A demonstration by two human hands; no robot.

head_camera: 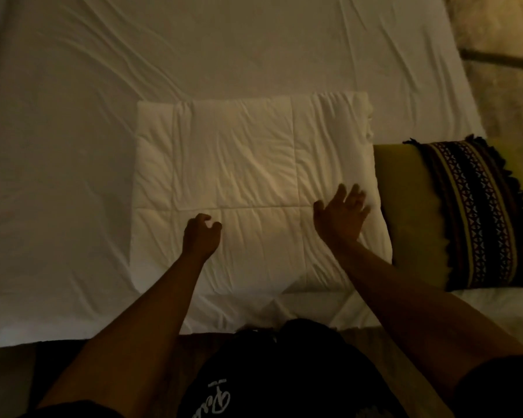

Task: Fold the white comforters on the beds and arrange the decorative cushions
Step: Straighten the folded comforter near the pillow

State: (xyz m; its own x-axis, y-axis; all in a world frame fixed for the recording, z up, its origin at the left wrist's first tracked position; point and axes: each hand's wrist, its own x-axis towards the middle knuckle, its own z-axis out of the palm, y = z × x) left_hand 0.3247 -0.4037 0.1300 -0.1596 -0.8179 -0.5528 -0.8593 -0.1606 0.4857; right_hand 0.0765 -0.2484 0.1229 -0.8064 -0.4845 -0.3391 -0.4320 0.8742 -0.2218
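The bed [73, 116], covered in a creased white sheet, carries the white comforter [239, 164] folded into a thick rectangle directly beneath both hands, evidently set near the foot edge for a final smoothing. The decorative cushion [465, 212], olive with a dark patterned band and fringe, lies just beyond the right hand, touching the comforter's side, and nothing obstructs reaching it. The left hand [201, 236] hovers loosely curled, holding nothing; the right hand [341, 212] is spread flat, fingers apart, gripping nothing.

The bed [73, 146], under a creased white sheet, carried 1 folded comforter [254, 176] with 1 cushion [453, 215] touching it.
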